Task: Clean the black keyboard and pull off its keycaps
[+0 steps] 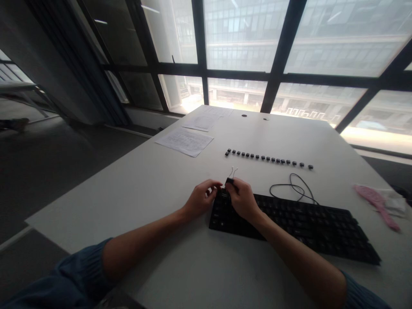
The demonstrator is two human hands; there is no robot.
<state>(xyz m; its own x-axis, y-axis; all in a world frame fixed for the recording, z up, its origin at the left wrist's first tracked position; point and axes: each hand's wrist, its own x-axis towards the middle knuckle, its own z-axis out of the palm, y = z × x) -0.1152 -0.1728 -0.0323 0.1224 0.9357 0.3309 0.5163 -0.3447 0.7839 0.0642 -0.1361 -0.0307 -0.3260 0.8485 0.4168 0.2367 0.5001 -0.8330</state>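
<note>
A black keyboard point(302, 223) lies on the white table, slanting down to the right. My right hand point(243, 197) is over its upper left part, closed on a wire keycap puller point(229, 180) with a small black body. The puller's two thin wire prongs point up, away from me. At the keyboard's top left corner is my left hand point(202, 197), its fingers bent and apart, with nothing visible in them. Whether its fingertips touch the keyboard is hard to see. Beyond both hands, several small black keycaps point(268, 159) stand in a row, with one more just below its left end.
The keyboard's black cable point(291, 185) is looped behind it. Printed sheets of paper point(185, 141) lie at the far left of the table point(128, 189). A pink object with a handle point(376, 201) rests on a whitish packet at the right. Large windows stand behind the table.
</note>
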